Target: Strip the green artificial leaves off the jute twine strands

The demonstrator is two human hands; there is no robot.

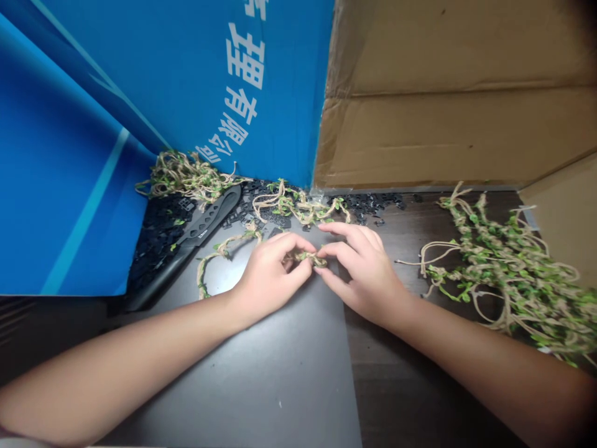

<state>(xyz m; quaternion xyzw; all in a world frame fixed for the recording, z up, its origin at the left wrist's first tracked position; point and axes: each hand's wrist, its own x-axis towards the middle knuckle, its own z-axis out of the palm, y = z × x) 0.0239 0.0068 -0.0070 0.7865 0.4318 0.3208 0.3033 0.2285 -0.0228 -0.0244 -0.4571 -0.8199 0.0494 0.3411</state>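
From the head camera, both hands meet in the middle of the frame. The left hand (pixel 268 274) and the right hand (pixel 364 274) each pinch the same leafy string (pixel 308 256). It is a brown twine with small green leaves. The thumbs and fingers of both hands are closed on it, and the fingertips almost touch. One finger of the right hand sticks out straight toward the left, above the pinch.

The short bit between the hands runs side to side across the frame. The rest of it goes off to the left behind the left hand, then bends down in a curve at center left. It lies on a grey mat (pixel 280 373) on a dark table (pixel 420 386).

The fingers cover most of the pinched bit, so I cannot tell if there is a knot.

At the right is a big heap of leafy strings (pixel 508 274). It is cut off by the right edge and blurry there. A smaller heap (pixel 186 174) sits at upper left by the blue board (pixel 116 124). Another loose string (pixel 298 208) lies just above the hands. A flat black thing with holes (pixel 205 227) lies left of center, and I cannot make out what it is. Brown cardboard (pixel 443 93) stands at upper right.
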